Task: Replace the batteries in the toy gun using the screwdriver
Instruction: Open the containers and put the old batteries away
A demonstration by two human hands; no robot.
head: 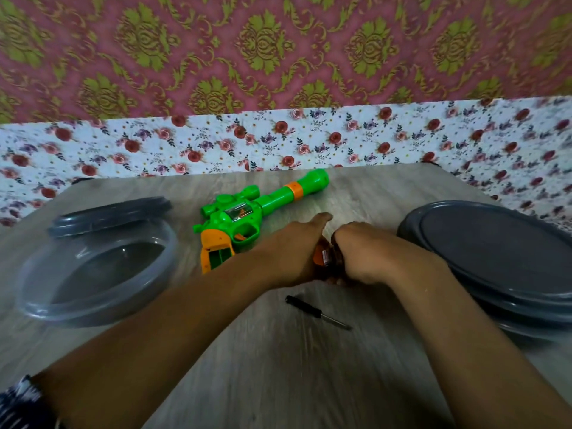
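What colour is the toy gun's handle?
Orange: the toy gun's handle shows best in the head view.

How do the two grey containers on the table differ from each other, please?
The left container is open, its lid propped on its far rim; the right container is closed, with its lid on. The left container's clear wall shows its inside; the right container shows mostly its grey top. Both are round and stand on the wooden table.

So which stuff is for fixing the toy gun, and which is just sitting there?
For the job:
toy gun, its handle open
screwdriver, lying on the table
small orange thing, maybe a battery, between both hands

Just sitting there:
clear tub
grey lid behind it
grey-lidded tub on the right
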